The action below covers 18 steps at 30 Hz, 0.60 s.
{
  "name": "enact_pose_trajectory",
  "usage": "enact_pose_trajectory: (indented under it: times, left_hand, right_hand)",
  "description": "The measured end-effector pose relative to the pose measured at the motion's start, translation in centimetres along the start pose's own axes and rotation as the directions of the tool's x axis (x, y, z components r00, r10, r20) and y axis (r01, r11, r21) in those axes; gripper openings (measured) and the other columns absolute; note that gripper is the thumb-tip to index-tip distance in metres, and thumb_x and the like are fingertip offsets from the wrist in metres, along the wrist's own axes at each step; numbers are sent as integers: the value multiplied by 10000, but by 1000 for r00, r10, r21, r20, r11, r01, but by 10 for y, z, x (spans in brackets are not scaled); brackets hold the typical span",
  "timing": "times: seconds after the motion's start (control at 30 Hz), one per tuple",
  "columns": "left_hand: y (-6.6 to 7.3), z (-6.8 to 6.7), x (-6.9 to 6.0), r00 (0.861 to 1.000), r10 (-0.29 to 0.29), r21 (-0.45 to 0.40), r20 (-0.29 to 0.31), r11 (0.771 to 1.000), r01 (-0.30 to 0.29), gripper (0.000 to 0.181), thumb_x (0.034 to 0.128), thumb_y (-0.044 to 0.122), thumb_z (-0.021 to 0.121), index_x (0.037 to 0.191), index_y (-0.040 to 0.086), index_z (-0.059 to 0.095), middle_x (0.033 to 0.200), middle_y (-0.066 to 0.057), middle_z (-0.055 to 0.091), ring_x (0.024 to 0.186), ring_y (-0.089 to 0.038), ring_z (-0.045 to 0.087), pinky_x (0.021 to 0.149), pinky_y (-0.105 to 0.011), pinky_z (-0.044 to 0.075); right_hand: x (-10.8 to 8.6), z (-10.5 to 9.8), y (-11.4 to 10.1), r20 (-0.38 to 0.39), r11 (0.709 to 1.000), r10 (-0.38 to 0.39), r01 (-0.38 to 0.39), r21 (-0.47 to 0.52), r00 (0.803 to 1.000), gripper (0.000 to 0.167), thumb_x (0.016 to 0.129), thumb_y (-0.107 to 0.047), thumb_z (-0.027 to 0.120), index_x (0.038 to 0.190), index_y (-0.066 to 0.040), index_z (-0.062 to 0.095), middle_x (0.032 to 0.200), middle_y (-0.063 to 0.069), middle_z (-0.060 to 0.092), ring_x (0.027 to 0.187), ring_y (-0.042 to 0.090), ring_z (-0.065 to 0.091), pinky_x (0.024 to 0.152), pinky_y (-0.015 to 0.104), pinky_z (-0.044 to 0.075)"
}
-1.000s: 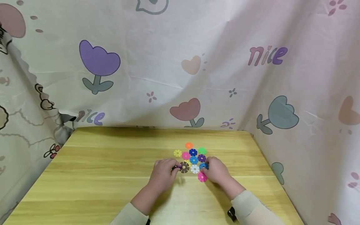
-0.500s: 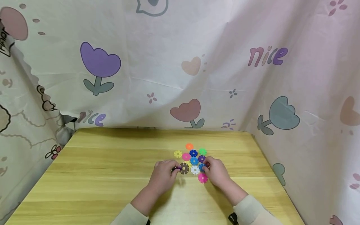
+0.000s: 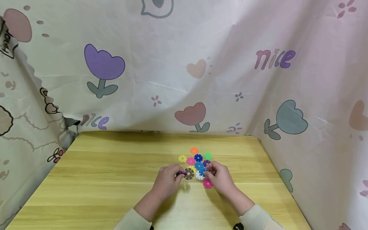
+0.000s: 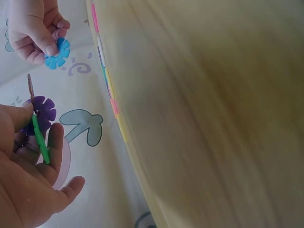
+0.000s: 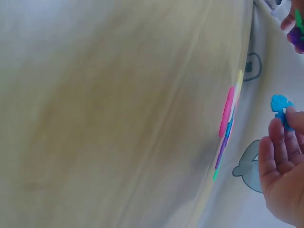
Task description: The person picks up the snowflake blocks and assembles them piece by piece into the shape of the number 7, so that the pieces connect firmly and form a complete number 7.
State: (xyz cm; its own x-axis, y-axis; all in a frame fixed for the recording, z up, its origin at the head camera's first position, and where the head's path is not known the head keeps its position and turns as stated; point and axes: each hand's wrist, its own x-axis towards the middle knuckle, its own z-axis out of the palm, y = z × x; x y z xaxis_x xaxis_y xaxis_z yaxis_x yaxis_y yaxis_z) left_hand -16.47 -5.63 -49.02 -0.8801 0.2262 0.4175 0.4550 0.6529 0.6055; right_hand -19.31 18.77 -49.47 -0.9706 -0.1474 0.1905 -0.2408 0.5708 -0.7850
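Observation:
My left hand (image 3: 168, 180) holds a cluster of notched plastic snowflake discs above the table. A brown disc (image 3: 188, 174) faces the head camera; in the left wrist view a purple disc (image 4: 45, 111) and a green disc (image 4: 40, 138) join it at angles. To the right, my right hand (image 3: 221, 177) pinches a single blue snowflake disc (image 5: 281, 105) between thumb and fingers, also raised off the table. A small gap separates the blue disc from the cluster. Below it, a white disc (image 3: 199, 175) on the table is partly covered.
Loose discs lie flat around the hands: a pink disc (image 3: 208, 183) in front, and an orange disc (image 3: 194, 150), a dark blue disc (image 3: 198, 157), a green one and others behind. The wooden table (image 3: 100, 179) meets a patterned cloth (image 3: 161, 64) at the back.
My right hand has lifted the blue disc from the table and moved it left, over the white disc. My left hand keeps its cluster at nearly the same spot.

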Motion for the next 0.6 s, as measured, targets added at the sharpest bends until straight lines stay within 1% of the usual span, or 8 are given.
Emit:
enact_pose_trajectory:
  times: [0.1,0.27,0.33,0.47,0.6]
  left_hand:
    - [-1,0,0,1000,-5,-1,6,1000,5,114,952,98,787,906,184,728,956,33,779,953,-214,746,948,-565,492]
    - [-3,1,0,1000,-13,-12,14,1000,13,104,943,103,798,911,181,736,953,40,777,946,-200,740,948,-570,494]
    - [-3,2,0,1000,-12,-14,15,1000,12,103,939,99,800,916,179,738,959,41,777,945,-194,739,948,-571,496]
    - [-3,2,0,1000,-13,-14,16,1000,13,97,941,99,797,920,174,739,962,39,775,946,-193,736,944,-568,498]
    - [-1,1,-1,1000,-15,-17,23,1000,15,84,958,108,783,929,176,742,955,49,772,943,-195,733,937,-564,499]
  right_hand:
    - [-2,1,-1,-3,999,-21,21,36,1000,160,889,70,795,969,-43,715,837,-7,659,729,137,601,636,241,560]
    - [-5,3,-1,6,990,-96,95,106,995,252,879,111,774,1107,11,734,894,63,686,769,135,639,668,244,585]
    - [-7,3,-1,2,984,-140,139,110,990,275,881,116,773,1133,9,748,878,48,681,769,123,643,678,244,592]
    - [-9,4,-1,-12,969,-230,230,90,973,245,874,99,794,1088,-22,777,827,-38,658,753,93,639,699,255,606]
    - [-9,5,-3,-14,954,-286,286,88,958,235,868,95,803,1067,-28,781,819,-72,656,748,72,637,726,267,615]
